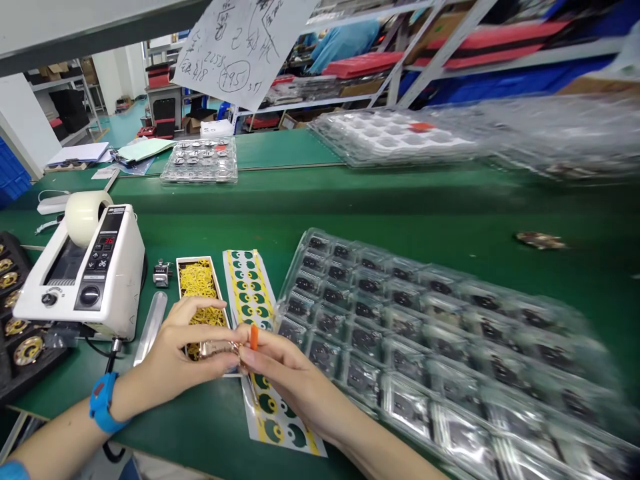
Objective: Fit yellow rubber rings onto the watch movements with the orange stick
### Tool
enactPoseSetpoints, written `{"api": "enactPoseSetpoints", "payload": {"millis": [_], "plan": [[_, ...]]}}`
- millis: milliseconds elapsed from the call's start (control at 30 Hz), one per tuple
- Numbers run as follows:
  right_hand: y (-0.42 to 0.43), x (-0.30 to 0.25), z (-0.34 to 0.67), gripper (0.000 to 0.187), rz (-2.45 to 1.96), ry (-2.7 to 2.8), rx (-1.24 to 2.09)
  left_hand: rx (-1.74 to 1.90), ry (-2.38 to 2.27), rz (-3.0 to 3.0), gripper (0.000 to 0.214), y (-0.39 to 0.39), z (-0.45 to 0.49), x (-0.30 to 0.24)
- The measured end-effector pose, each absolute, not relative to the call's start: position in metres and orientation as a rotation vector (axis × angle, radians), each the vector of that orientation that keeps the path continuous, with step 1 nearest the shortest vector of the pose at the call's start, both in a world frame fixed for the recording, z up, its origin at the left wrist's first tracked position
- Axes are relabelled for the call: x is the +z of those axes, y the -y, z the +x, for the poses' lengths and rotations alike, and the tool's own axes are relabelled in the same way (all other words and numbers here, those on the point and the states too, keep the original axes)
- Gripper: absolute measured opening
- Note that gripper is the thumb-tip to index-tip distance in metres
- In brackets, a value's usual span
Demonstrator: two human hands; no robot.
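My left hand (183,343) grips a small shiny rose-toned metal piece (215,349) between thumb and fingers, held edge-on. The fingertips of my right hand (280,367) are pinched at the piece's right end, and a short orange stick-like thing (254,337) pokes up from between them. What that orange thing belongs to is hidden. Under the hands lie a narrow white box (219,275) of yellow rings and a sheet of yellow and green ring-shaped stickers (253,287). A blue wristband (103,402) is around my left wrist.
A white tape dispenser (115,267) stands left, beside a black tray (30,380) of round gold parts. A small metal counter (161,273) and a clear strip (151,327) lie nearby. Clear blister trays (320,320) fill the right. Another metal piece (540,240) lies far right.
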State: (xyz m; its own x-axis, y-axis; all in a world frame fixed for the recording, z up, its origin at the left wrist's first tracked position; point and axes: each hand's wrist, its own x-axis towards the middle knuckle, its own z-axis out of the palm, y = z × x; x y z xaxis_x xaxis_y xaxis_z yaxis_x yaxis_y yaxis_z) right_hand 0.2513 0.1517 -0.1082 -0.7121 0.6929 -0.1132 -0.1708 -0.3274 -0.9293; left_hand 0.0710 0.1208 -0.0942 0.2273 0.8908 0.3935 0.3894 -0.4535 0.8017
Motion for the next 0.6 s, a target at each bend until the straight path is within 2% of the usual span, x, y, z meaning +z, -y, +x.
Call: {"api": "enactPoseSetpoints", "payload": {"millis": [600], "plan": [[-0.145,-0.111,0.239,0.038,-0.693,1.026,2.256,1.065,-1.064,1.920,0.040,-0.122,0.072,-0.093]]}}
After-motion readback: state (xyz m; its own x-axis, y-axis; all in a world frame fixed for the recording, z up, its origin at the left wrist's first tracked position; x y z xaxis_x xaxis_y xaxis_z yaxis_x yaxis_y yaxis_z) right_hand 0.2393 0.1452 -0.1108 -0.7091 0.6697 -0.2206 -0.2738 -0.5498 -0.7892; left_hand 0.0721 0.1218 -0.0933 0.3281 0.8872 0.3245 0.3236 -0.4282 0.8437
